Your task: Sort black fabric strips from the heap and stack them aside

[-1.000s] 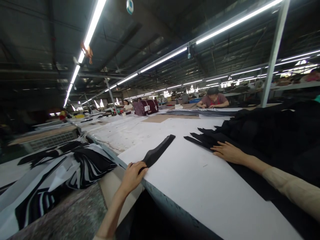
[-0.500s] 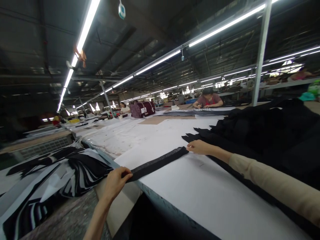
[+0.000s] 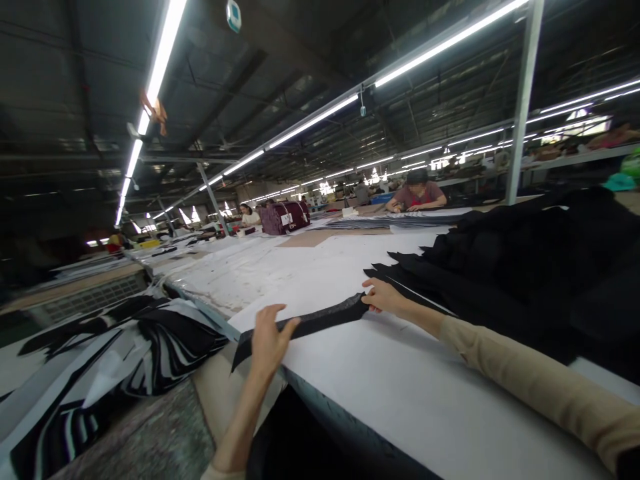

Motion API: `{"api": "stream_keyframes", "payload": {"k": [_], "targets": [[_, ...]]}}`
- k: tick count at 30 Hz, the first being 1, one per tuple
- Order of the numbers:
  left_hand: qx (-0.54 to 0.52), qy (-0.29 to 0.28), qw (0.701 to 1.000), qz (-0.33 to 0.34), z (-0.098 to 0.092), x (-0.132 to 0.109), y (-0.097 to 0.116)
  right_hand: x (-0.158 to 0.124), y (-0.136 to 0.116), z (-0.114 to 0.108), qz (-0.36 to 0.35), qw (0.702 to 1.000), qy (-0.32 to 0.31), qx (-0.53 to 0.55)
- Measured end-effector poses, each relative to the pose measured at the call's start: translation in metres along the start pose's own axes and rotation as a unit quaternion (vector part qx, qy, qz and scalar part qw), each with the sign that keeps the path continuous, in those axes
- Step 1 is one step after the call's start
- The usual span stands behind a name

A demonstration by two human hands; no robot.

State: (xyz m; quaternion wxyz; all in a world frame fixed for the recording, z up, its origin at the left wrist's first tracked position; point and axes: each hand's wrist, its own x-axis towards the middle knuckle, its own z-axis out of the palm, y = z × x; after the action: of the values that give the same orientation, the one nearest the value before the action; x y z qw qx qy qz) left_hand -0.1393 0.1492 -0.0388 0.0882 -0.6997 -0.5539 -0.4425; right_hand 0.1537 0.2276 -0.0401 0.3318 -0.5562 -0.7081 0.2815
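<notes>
A long black fabric strip (image 3: 325, 322) lies across the white-covered table (image 3: 380, 387), its left end hanging over the near edge. My right hand (image 3: 384, 297) pinches the strip's right end between thumb and fingers. Over the strip's left part is my left hand (image 3: 270, 339), thumb and fingers apart, with the strip passing beneath it. A large heap of black fabric pieces (image 3: 530, 260) spreads to the right, beyond my right forearm.
Black and white striped pieces (image 3: 165, 347) are piled at the left. Farther back are a dark red bundle (image 3: 285, 218), a stack of layered sheets (image 3: 425, 220), and a person (image 3: 417, 193) working across the table. A metal post (image 3: 523, 107) stands at the right.
My left hand has let go of the strip's left end and moved right along it, its fingers opening. My right hand has shifted slightly left with the other end.
</notes>
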Motion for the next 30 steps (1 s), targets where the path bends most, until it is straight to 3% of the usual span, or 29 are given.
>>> {"api": "stream_keyframes", "payload": {"k": [3, 6, 9, 14, 19, 21, 23, 27, 30], "targets": [[-0.059, -0.119, 0.99, 0.055, 0.039, 0.0, 0.063, -0.007, -0.014, 0.006, -0.033, 0.999, -0.005, 0.02], [-0.114, -0.125, 0.986, -0.007, 0.065, -0.002, 0.099, -0.014, -0.028, 0.01, -0.074, 0.997, -0.021, 0.027], [-0.174, -0.109, 0.974, -0.091, 0.076, 0.002, 0.102, -0.02, -0.041, 0.009, -0.108, 0.994, -0.017, 0.023], [-0.258, -0.09, 0.947, -0.168, 0.082, 0.01, 0.083, -0.029, -0.056, 0.002, -0.118, 0.988, 0.1, -0.016], [-0.376, -0.055, 0.903, -0.198, 0.085, 0.008, 0.083, -0.037, -0.06, 0.007, -0.087, 0.983, 0.07, -0.146], [-0.422, -0.037, 0.882, -0.205, 0.076, 0.008, 0.08, -0.037, -0.061, 0.007, -0.092, 0.983, 0.052, -0.151], [-0.458, -0.004, 0.861, -0.22, 0.054, 0.011, 0.065, -0.034, -0.063, 0.003, -0.096, 0.984, 0.036, -0.143], [-0.481, 0.103, 0.831, -0.26, -0.019, 0.015, 0.007, -0.025, -0.061, -0.001, -0.079, 0.988, 0.033, -0.131], [-0.456, 0.147, 0.833, -0.278, -0.061, 0.01, -0.023, -0.021, -0.061, 0.006, -0.074, 0.989, 0.036, -0.123]]}}
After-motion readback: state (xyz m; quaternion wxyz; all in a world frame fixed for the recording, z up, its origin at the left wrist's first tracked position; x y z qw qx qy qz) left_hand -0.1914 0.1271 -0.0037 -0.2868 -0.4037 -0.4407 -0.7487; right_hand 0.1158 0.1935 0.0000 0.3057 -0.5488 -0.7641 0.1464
